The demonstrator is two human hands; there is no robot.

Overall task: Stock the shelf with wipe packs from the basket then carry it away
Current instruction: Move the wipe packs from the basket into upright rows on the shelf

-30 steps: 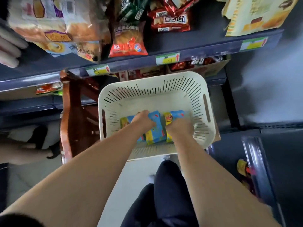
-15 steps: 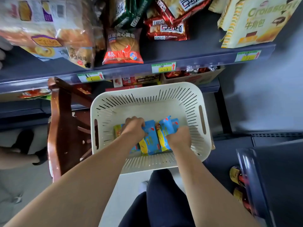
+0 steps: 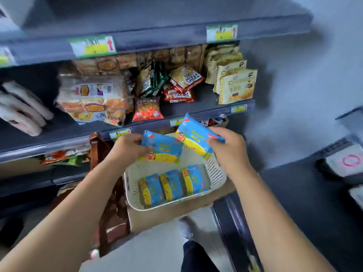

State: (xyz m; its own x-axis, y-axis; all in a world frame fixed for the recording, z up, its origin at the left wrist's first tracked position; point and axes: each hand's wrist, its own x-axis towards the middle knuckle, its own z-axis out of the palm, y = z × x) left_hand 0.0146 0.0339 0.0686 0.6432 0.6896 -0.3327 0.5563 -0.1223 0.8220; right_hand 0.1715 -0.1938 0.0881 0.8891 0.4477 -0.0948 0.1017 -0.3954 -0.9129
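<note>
A cream slotted basket [image 3: 216,169] sits in front of the shelves, with three blue-and-yellow wipe packs [image 3: 171,186] standing side by side in it. My left hand [image 3: 128,147] grips one blue-and-yellow wipe pack [image 3: 164,149] above the basket's far side. My right hand [image 3: 228,147] holds a second wipe pack [image 3: 195,137], tilted, just below the edge of the grey snack shelf [image 3: 196,112]. Both packs are lifted clear of the basket.
The snack shelf carries bread bags [image 3: 92,99], an orange snack bag [image 3: 147,110] and croissant packs [image 3: 235,85]. White packs [image 3: 21,108] lie at its left end. A brown wooden chair [image 3: 106,173] stands left of the basket. A dark counter [image 3: 294,193] lies to the right.
Both hands were down in the basket gripping packs; now each has lifted one pack up out of it toward the shelf. The view has tilted up to show more shelving.
</note>
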